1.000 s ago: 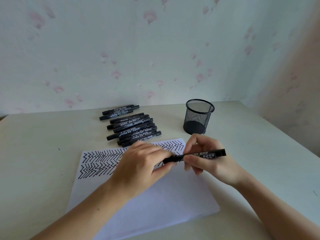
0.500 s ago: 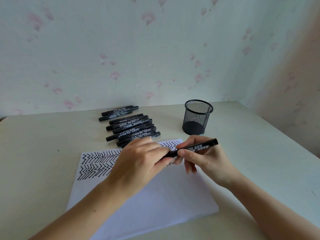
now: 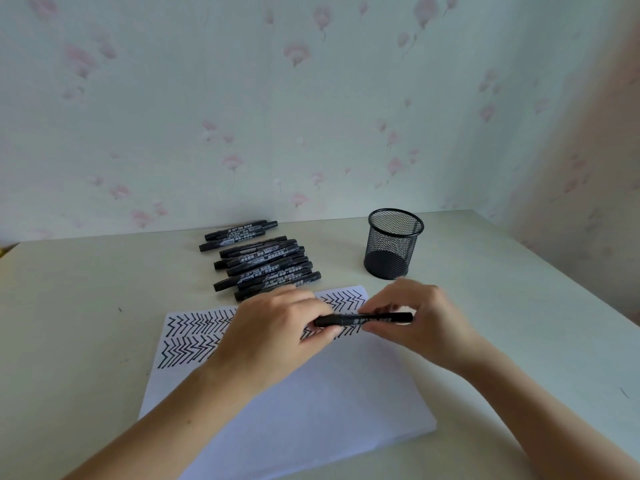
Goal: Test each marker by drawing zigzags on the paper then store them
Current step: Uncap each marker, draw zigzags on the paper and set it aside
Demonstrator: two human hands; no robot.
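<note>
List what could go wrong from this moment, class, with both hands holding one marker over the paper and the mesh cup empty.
1. The left hand and right hand grip one marker above the zigzags; an exposed tip could smear the paper.
2. The marker pile lies loosely at the paper's far edge; a nudge might roll some.
3. The mesh cup looks light and empty; a careless drop might tip it.

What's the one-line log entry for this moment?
left hand: grips marker end | right hand: pinches other end | marker: level above paper | mesh cup: looks empty | pile: on table
</note>
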